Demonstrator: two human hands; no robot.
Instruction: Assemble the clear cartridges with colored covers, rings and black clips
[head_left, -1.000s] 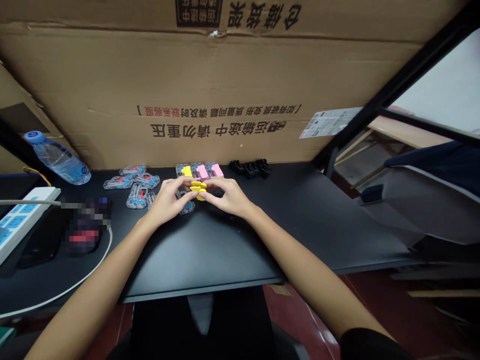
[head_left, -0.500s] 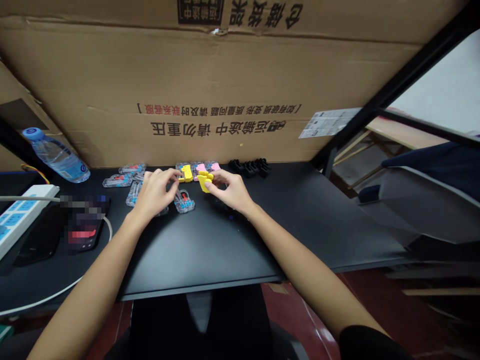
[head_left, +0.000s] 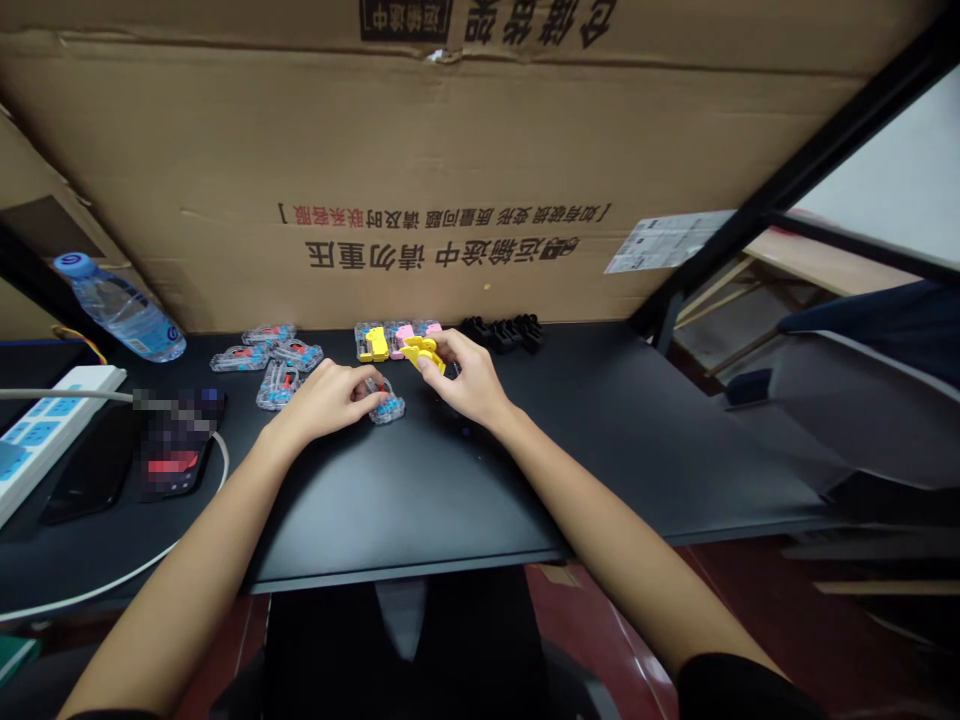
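Note:
A yellow plastic clip-like piece (head_left: 424, 352) is pinched between the thumb and fingers of my right hand (head_left: 466, 378), just above the tabletop. My left hand (head_left: 335, 402) has its thumb and fingers closed on a clear plastic case (head_left: 387, 408) with blue and red parts inside; the fingers hide part of it. Behind the hands stands a row of similar clear cases, one with a yellow piece (head_left: 376, 343) and others with pink pieces (head_left: 403, 336). Left of my left hand lie several more clear cases (head_left: 278, 384).
Black plastic pieces (head_left: 501, 334) sit along the back, right of the row. A water bottle (head_left: 124, 310) leans at the back left. Nearer are a white power strip (head_left: 56, 420), dark phones (head_left: 94, 450) and a white cable (head_left: 112, 592). A cardboard sheet (head_left: 450, 140) walls the back.
My left hand has moved right and down onto the clear case, which has shifted slightly right. The yellow piece in my right hand has turned and now lies more tilted.

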